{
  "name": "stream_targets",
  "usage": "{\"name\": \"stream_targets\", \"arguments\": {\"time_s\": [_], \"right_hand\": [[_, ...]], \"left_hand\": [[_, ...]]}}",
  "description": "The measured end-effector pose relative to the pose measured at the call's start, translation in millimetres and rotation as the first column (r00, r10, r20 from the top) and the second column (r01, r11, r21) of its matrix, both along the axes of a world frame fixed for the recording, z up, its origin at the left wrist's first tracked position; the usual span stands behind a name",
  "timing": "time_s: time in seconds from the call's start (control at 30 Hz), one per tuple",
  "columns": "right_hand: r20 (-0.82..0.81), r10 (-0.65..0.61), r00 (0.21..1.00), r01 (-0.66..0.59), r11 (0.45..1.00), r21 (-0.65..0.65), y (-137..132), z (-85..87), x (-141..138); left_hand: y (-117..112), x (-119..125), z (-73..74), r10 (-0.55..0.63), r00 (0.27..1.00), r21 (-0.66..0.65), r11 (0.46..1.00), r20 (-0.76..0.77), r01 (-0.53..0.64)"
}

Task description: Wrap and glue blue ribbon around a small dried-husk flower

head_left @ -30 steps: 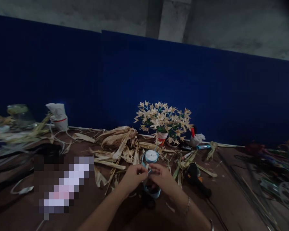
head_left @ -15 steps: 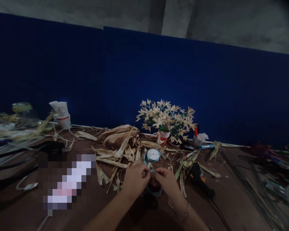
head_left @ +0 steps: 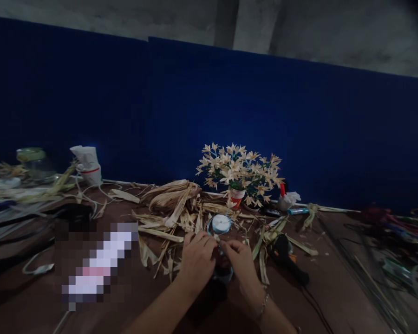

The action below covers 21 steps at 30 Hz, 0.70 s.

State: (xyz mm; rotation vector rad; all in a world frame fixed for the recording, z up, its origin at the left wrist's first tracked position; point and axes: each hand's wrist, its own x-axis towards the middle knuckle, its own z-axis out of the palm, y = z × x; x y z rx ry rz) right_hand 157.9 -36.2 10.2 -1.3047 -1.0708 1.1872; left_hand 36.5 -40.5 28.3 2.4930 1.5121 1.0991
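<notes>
Rolling left hand [head_left: 199, 259] further over since half a second ago, can't tell its grip; pinching pale scrap [head_left: 216, 237] with right hand [head_left: 241, 258], lower centre of frame, probably steadying it; leaving ribbon roll [head_left: 222, 223] just above, likely for reach.

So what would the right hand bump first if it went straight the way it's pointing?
Probably the left hand: its fingers look just ahead of the right hand, though depth is unclear.

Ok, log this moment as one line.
left grip, right grip: close together at pale piece, mostly hidden | ribbon spool: beyond grips | glue gun: right of right grip
</notes>
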Motion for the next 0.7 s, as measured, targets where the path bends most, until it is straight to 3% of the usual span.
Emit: {"name": "stream_targets", "arguments": {"time_s": [0.23,0.4,0.53,0.7], "right_hand": [[0.045,-0.008,0.999,0.006,0.999,0.053,0,0.8,4],[0.122,0.056,0.991,-0.070,0.992,0.107,2,-1.9,11],[0.113,0.101,0.988,-0.114,0.988,0.108,3,-4.8,12],[0.112,0.117,0.987,-0.127,0.988,0.086,2,-6.3,10]], "left_hand": [[3,1,-1.2,-0.023,0.996,-0.116,0.993,0.081,0.033],[9,-5,3.1,-0.066,0.981,-0.288,0.950,0.183,0.118],[14,-12,1.6,-0.126,0.974,-0.325,0.928,0.190,0.183],[16,-13,-1.9,-0.077,0.979,-0.367,0.919,0.190,0.143]]}}
